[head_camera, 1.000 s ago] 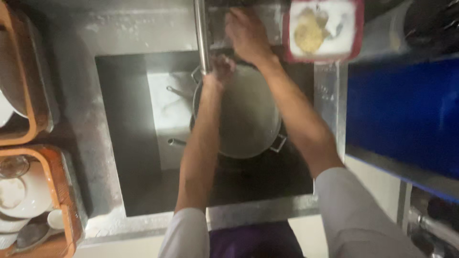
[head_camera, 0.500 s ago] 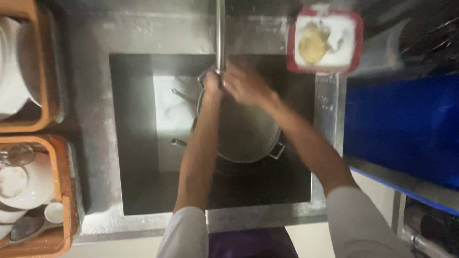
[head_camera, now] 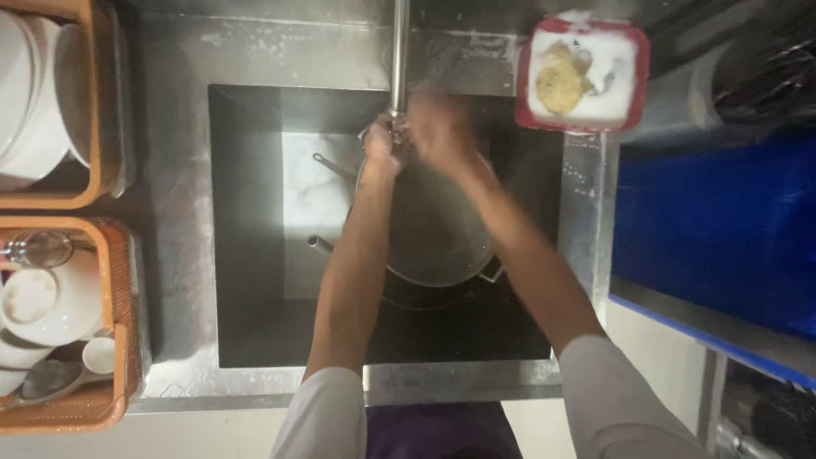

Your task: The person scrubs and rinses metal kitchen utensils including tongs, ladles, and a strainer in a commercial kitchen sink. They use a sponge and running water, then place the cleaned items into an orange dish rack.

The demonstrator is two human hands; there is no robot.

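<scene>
A round grey metal pan [head_camera: 438, 234] lies tilted in the steel sink [head_camera: 255, 314], under the long faucet spout [head_camera: 399, 51]. My left hand [head_camera: 382, 146] grips the pan's far rim just below the spout's tip. My right hand [head_camera: 442, 127], blurred by motion, is over the pan's far edge beside the left one; whether it holds anything is unclear. Two long metal handles [head_camera: 327, 166] stick out in the sink to the left of the pan.
A red square tub [head_camera: 582, 75] with white foam and a yellowish scrubber sits on the counter's far right. Orange racks on the left hold white plates [head_camera: 34, 93], bowls [head_camera: 51, 297], a glass and cups. A blue bin [head_camera: 722, 221] stands to the right.
My right hand drew back from the far counter to the pan's rim under the spout, close to the left hand. The view shifted a little to the right.
</scene>
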